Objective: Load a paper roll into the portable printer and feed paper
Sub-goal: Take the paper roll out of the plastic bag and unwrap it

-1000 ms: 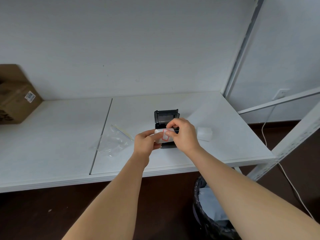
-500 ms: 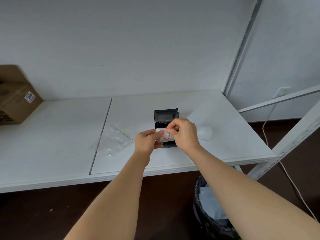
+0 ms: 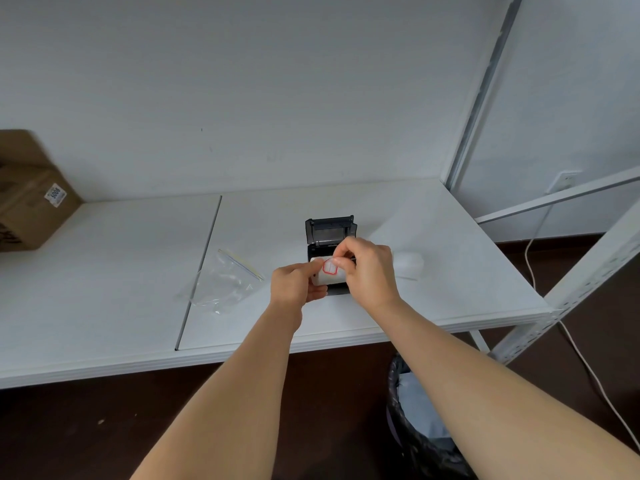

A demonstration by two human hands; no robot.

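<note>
Bin [image 3: 420, 441], black liner, on floor below surface [image 3: 104, 306] edge, R of centre.
L hand [image 3: 294, 284]: grip curled round L end of paper roll [image 3: 327, 277], holding it just above surface in front of printer.
R hand [image 3: 369, 268]: fingertips pinched on red-bordered label [image 3: 329, 266] at roll's top.
Printer [image 3: 329, 237]: black, lid up, right behind roll.
Clear zip bag [image 3: 225, 284], L of hands.
White wrapped item [image 3: 410, 265], R of printer.
Cardboard box [image 3: 31, 199], far L, by wall.

A white shelf board [image 3: 104, 271] on a metal rack [image 3: 588, 271] meets a pale wall [image 3: 242, 81] above dark floor [image 3: 86, 438].
</note>
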